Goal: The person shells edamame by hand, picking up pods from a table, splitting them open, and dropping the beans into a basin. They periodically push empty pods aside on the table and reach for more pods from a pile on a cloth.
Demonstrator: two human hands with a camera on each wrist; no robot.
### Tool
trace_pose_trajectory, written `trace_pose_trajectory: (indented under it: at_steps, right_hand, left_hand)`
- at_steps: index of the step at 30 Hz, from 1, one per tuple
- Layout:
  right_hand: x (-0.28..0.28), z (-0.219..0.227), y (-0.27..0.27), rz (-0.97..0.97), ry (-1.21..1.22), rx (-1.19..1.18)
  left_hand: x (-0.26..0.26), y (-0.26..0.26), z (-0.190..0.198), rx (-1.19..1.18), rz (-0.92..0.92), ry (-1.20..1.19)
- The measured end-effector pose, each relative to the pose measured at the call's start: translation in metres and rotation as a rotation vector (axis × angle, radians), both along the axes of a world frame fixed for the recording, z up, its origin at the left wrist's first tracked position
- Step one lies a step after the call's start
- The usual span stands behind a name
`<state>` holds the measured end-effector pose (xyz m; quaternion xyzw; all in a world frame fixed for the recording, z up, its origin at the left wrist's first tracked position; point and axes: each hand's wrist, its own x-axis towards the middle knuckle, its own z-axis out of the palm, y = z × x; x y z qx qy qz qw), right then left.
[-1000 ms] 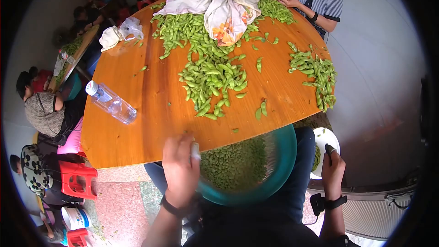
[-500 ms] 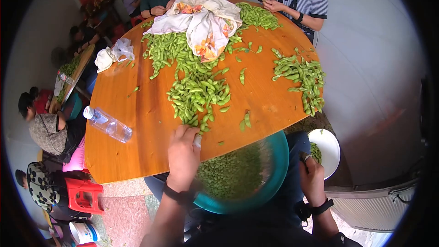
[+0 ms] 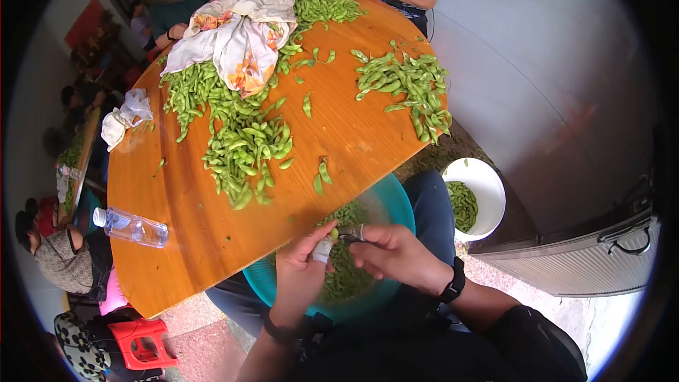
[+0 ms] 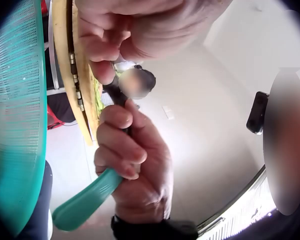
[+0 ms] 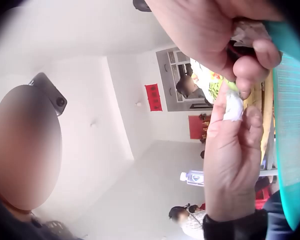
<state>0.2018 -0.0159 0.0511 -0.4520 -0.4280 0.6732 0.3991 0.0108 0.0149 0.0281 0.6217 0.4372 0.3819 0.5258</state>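
Pointing green-handled tool (image 4: 85,202) toward left hand (image 3: 303,260)

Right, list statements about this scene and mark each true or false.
The left hand and right hand are far apart. False: their fingers meet above the teal basket.
The floral cloth lies on soybean pods. True.
The water bottle lacks a cap. False: its white cap is on.
The white bucket holds green pods. True.
The plastic stool is blue. False: it is red.
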Motion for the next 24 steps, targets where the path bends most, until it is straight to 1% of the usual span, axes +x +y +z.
trace_pose_trajectory:
  at_steps: [1,2,4,5,7,8,10,13,16,21,23,24]
  right_hand:
    - [0.0,-0.005,-0.001,-0.003,-0.027,0.024]
    - [-0.001,-0.008,-0.002,-0.006,-0.053,0.051]
    - [-0.004,-0.013,-0.006,-0.033,-0.085,0.062]
    - [-0.006,-0.015,-0.008,-0.057,-0.116,0.076]
    - [-0.009,-0.015,-0.011,-0.071,-0.123,0.101]
    - [-0.011,-0.015,-0.012,-0.083,-0.13,0.13]
    - [-0.012,-0.019,-0.015,-0.07,-0.147,0.115]
    - [-0.014,-0.019,-0.018,-0.079,-0.147,0.098]
    - [-0.014,-0.02,-0.022,-0.094,-0.113,0.1]
    - [-0.013,-0.024,-0.024,-0.07,-0.137,0.1]
    - [-0.018,-0.036,-0.024,-0.167,-0.193,0.296]
    - [-0.018,-0.038,-0.023,-0.17,-0.195,0.295]
  left_hand:
    - [-0.001,-0.001,-0.003,0.096,-0.037,0.079]
    - [0.0,-0.003,-0.003,0.093,-0.038,0.077]
    - [0.007,-0.008,0.0,0.449,-0.015,0.392]
    - [0.01,-0.011,0.004,0.446,-0.017,0.391]
    - [0.015,-0.017,0.01,0.437,0.021,0.516]
    - [0.016,-0.019,0.008,0.434,0.021,0.514]
    - [0.017,-0.021,0.004,0.504,0.071,0.56]
    - [0.017,-0.025,0.003,0.48,0.07,0.59]
    - [0.014,-0.025,-0.003,0.525,0.058,0.525]
    - [0.015,-0.028,-0.004,0.5,0.059,0.552]
    - [0.015,-0.03,-0.005,0.509,0.048,0.544]
    - [0.015,-0.031,-0.006,0.485,0.062,0.522]
